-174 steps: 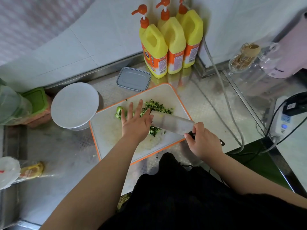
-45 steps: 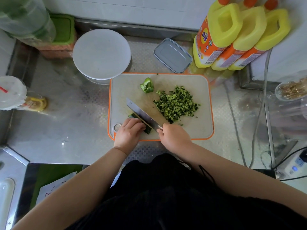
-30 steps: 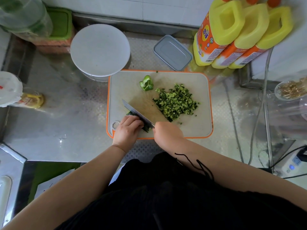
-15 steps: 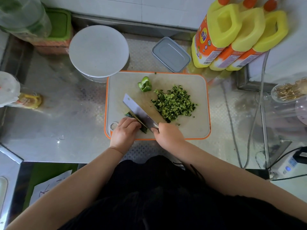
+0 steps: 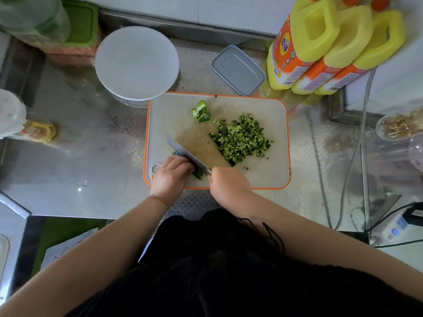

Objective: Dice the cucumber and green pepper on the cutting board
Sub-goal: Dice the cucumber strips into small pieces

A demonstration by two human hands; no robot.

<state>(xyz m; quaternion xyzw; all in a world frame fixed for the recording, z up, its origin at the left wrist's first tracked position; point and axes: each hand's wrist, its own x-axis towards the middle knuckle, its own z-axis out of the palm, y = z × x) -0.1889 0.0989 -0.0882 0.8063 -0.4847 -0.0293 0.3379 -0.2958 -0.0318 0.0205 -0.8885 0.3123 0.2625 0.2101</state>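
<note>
Since half a second ago the knife (image 5: 186, 154) has dropped lower, its blade flatter over the dark green piece (image 5: 198, 174) at the near left of the cutting board (image 5: 274, 170). The left hand (image 5: 170, 177) curls its fingers down on that piece, holding it against the blade's side. The right hand (image 5: 229, 183) is clenched round the knife's handle, which is hidden under it. The diced cucumber pile (image 5: 241, 139) lies right of the board's middle, and the green pepper chunk (image 5: 201, 111) sits apart near the far edge, beside the white round lid (image 5: 136, 62).
</note>
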